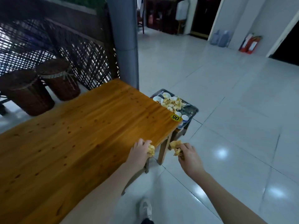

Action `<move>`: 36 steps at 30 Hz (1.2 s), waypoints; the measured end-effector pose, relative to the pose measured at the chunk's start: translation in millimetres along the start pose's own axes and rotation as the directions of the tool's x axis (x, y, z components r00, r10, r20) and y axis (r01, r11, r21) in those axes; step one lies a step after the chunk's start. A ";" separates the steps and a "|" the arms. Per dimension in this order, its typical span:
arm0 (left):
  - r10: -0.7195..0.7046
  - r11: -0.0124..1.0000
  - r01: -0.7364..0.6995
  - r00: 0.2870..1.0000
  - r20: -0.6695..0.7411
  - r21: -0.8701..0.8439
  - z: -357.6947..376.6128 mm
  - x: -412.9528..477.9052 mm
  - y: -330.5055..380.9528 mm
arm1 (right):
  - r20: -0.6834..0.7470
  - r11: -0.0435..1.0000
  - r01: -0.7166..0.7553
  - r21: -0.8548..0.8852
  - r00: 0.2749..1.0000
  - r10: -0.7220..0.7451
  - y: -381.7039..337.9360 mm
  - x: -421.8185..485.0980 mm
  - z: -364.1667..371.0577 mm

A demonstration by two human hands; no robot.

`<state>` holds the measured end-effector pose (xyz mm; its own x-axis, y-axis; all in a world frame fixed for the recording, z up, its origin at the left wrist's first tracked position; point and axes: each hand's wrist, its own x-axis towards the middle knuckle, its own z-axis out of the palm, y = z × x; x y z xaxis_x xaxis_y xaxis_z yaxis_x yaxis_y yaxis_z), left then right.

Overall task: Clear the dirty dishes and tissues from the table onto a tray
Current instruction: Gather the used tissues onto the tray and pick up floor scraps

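Observation:
My left hand [140,150] sits at the near right edge of the wooden table [77,130] and grips a crumpled yellowish tissue [151,150]. My right hand [188,156] is off the table, over the floor, and holds another crumpled tissue wad [175,147]. A metal tray [192,109] stands low beyond the table's right end. It carries a heap of crumpled tissues [172,102] and several small white cups [185,118]. The table edge hides part of the tray.
A yellow "05" sticker [176,117] marks the table corner. Two dark wicker baskets [43,88] and a lattice screen stand left, a grey pillar [124,39] behind. Glossy tiled floor spreads to the right. My shoe [145,209] shows below.

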<state>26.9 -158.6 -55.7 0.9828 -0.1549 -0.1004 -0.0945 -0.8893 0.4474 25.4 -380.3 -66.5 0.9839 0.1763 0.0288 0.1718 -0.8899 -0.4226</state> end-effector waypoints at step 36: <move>-0.036 0.999 0.036 0.995 0.095 -0.001 37.3 482.1 26.5 | 0.113 0.983 -0.160 0.086 0.982 0.150 207.8 433.1 -21.5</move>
<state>492.2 -272.9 -125.4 0.9661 -0.1631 -0.2002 -0.0589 -0.8941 0.4439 488.3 -498.0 -122.4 0.9867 0.0866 -0.1372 0.0068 -0.8670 -0.4983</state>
